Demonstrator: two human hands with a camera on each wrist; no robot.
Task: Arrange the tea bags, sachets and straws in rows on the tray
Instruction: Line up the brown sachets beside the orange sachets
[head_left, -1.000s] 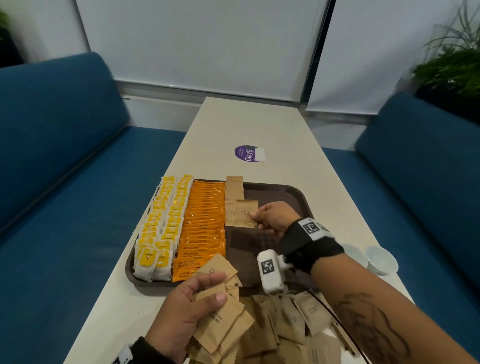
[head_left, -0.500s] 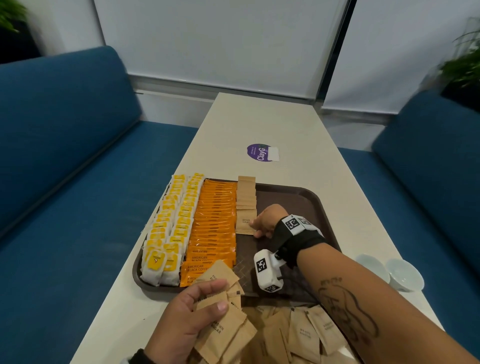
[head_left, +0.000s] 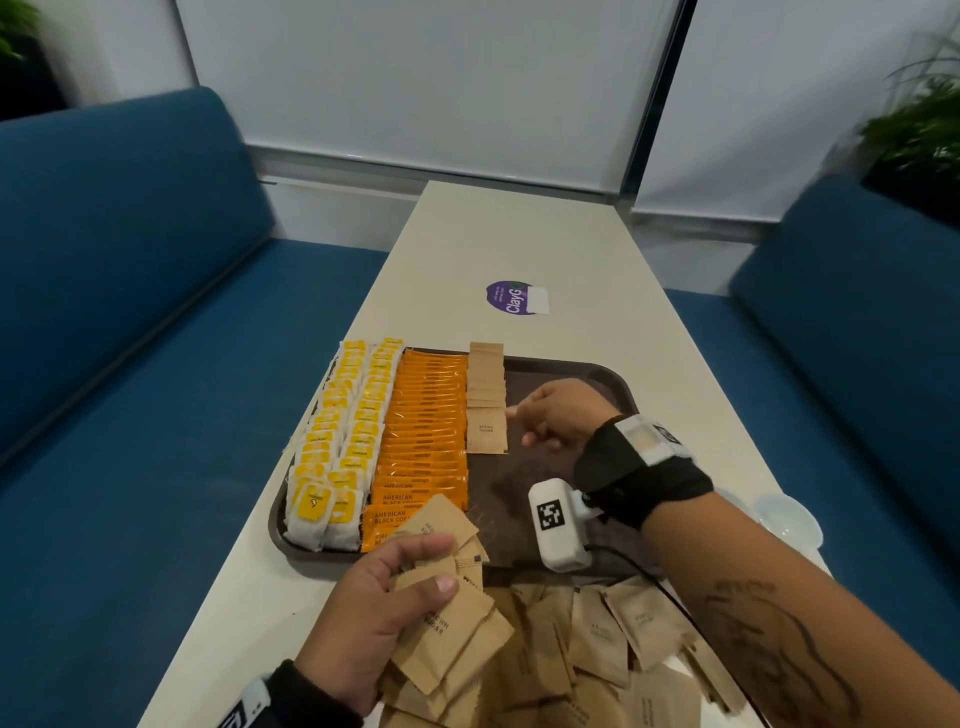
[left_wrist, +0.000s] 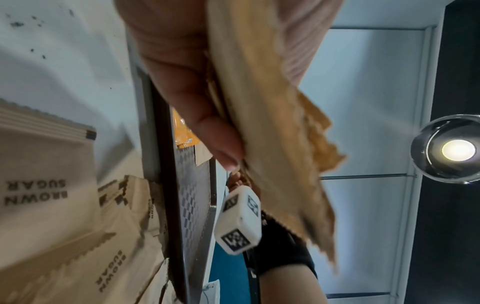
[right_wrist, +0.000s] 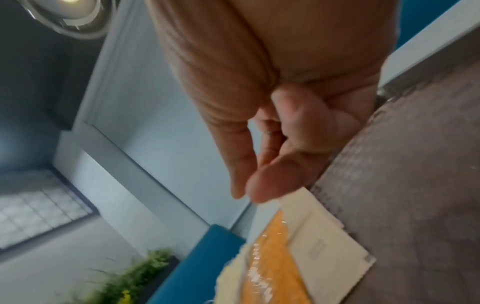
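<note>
A brown tray holds two rows of yellow tea bags, a row of orange coffee sachets and a short row of brown sugar sachets. My right hand hovers over the tray just right of the nearest sachet in that row. It holds nothing. In the right wrist view this right hand has thumb and forefinger extended above the sachet. My left hand grips a fanned bunch of brown sugar sachets at the tray's near edge. In the left wrist view the thumb pinches the bunch.
A loose pile of brown sugar sachets lies on the white table in front of the tray. Two small white cups stand at the right table edge. A purple sticker lies beyond the tray. Blue sofas flank the table.
My right hand laid a brown sugar sachet at the near end of its row, let go and drew slightly to the right. The left hand kept its bunch.
</note>
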